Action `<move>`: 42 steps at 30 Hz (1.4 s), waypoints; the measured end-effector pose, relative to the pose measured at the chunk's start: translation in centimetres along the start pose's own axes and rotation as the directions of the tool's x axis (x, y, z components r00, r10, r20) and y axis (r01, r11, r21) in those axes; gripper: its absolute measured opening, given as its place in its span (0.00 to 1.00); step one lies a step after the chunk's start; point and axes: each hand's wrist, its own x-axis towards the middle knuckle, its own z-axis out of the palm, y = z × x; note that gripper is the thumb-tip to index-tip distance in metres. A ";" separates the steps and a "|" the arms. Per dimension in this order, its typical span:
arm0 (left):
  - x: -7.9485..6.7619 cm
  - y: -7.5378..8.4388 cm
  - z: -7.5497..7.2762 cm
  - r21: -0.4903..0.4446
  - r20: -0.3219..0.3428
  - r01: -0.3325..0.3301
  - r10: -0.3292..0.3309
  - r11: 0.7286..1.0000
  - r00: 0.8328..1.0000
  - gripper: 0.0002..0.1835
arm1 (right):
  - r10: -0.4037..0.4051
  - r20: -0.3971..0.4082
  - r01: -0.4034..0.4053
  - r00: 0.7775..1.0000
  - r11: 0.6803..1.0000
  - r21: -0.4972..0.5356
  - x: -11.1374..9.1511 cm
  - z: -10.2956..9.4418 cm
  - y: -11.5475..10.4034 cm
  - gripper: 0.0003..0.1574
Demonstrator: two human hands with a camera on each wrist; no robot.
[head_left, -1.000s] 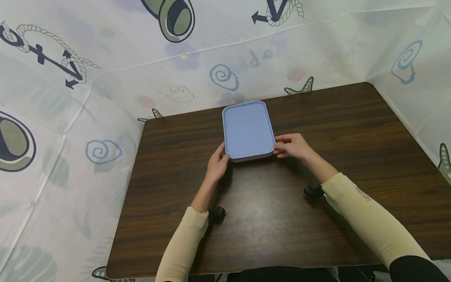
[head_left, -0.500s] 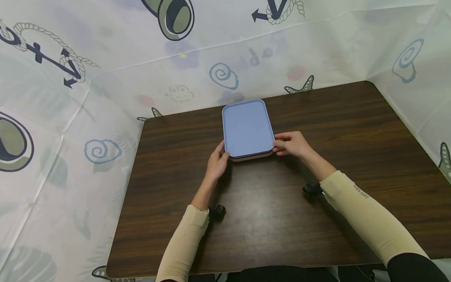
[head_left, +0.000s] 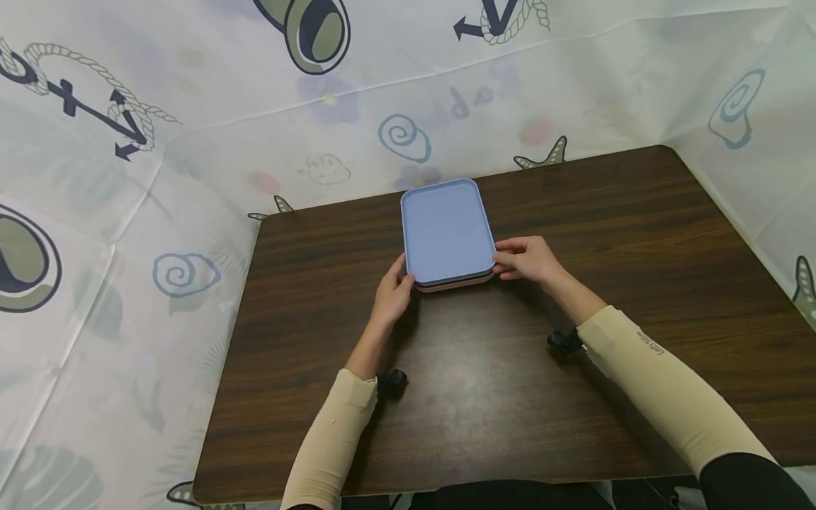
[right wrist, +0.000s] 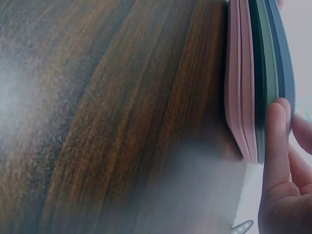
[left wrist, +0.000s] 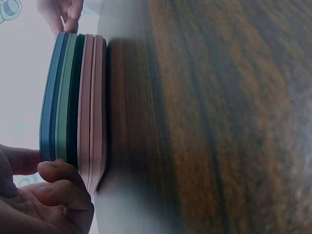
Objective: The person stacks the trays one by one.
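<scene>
A shallow blue tray [head_left: 448, 232] with rounded corners tops a stack near the table's back edge. Below it in the left wrist view come a light green tray [left wrist: 64, 97], a dark green band [left wrist: 74, 107] and two pink trays [left wrist: 92, 102] at the bottom. My left hand [head_left: 391, 294] pinches the near left corner, thumb by the blue rim and fingers curled against the green layers. At the near right corner my right hand [head_left: 528, 261] pinches the upper trays, one finger along the blue and green edges [right wrist: 268, 63].
The stack stands on a dark wood-grain table [head_left: 478, 411]. A white printed cloth [head_left: 223, 163] hangs right behind the table and along its sides. Small black wrist cameras [head_left: 392, 384] sit under both forearms.
The blue tray has shifted very slightly away from me, and more of the dark and pink edges beneath shows at the front. Both hands have moved slightly with it and keep their hold.
</scene>
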 end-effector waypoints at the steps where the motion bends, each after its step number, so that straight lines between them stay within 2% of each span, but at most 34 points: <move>1: 0.0 0.0 0.0 -0.003 0.004 0.002 -0.002 1.000 1.000 0.30 | 0.000 0.000 0.000 1.000 1.000 0.000 0.0 0.0 0.0 0.26; 9: 0.1 -0.1 -0.2 -0.011 0.005 -0.006 0.006 1.000 1.000 0.30 | 0.006 0.011 -0.006 1.000 1.000 0.002 0.0 0.2 0.0 0.28; 18: 0.0 -0.2 -0.1 -0.055 0.012 0.017 -0.017 0.998 1.000 0.29 | 0.041 0.010 -0.041 0.999 0.999 -0.018 -0.3 0.3 0.1 0.28; 27: -1.6 -0.7 -0.8 -0.099 0.040 0.040 -0.037 0.994 0.999 0.27 | 0.040 0.069 -0.039 0.997 0.999 -0.012 -1.3 0.4 0.2 0.29; 32: -3.1 -0.9 -1.6 -0.085 0.067 0.024 -0.018 0.996 0.998 0.25 | 0.041 0.106 -0.036 0.994 0.998 -0.047 -2.8 -0.5 0.3 0.32; 35: -4.6 0.7 -2.9 -0.053 0.112 0.005 0.001 0.999 0.994 0.25 | 0.040 0.117 -0.030 0.992 0.996 -0.084 -4.1 -1.5 0.2 0.33; 36: -5.0 0.7 -3.3 -0.046 0.125 -0.004 0.009 0.999 0.992 0.25 | 0.037 0.118 -0.026 0.992 0.995 -0.095 -4.5 -1.9 0.3 0.34; 39: -6.1 0.5 -4.6 0.019 0.151 -0.028 0.025 0.999 0.988 0.25 | 0.016 0.113 -0.001 0.993 0.992 -0.130 -5.8 -3.0 0.3 0.34; 42: -6.5 -1.4 -5.9 0.092 0.139 -0.051 0.038 0.994 0.990 0.26 | -0.027 0.094 0.044 0.995 0.981 -0.191 -7.1 -4.4 0.3 0.34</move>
